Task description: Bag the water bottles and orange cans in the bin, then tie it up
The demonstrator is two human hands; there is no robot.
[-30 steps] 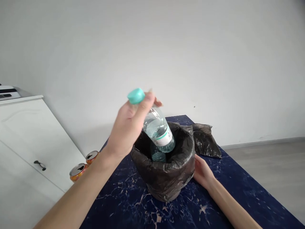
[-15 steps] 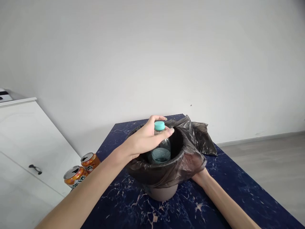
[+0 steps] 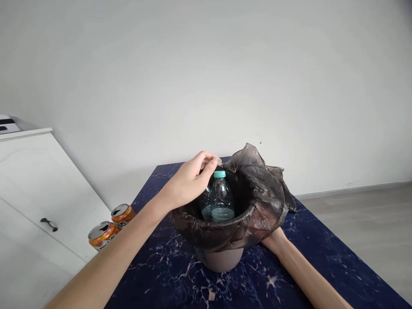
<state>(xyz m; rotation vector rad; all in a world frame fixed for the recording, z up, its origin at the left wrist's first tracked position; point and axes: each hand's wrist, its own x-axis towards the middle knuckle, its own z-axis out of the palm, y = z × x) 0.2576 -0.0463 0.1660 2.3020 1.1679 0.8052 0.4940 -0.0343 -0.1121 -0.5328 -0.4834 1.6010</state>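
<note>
A bin (image 3: 219, 260) lined with a dark translucent garbage bag (image 3: 209, 235) stands upright on the table. Inside it a clear plastic bottle with a teal cap (image 3: 222, 197) is upright, and a second clear bottle (image 3: 206, 209) shows partly beside it. My left hand (image 3: 193, 176) is over the bin's left side, above the bottles and off the cap. Its thumb and fingertips are brought together near the far rim; what lies between them, if anything, I cannot make out. At the right, my right hand (image 3: 273, 241) is beneath the overhanging bag, its fingers hidden.
Two orange drink cans (image 3: 122, 214) (image 3: 103, 236) stand left of my left forearm. A white cabinet (image 3: 38, 184) is at the left, and a wall rises behind the dark blue marbled table (image 3: 180, 279). Another piece of dark plastic (image 3: 289, 199) lies behind the bag at the right.
My left hand has let go of the bottle cap and its fingers have come together. The bottle sits slightly lower and farther right. On the right, the bag has spread and risen.
</note>
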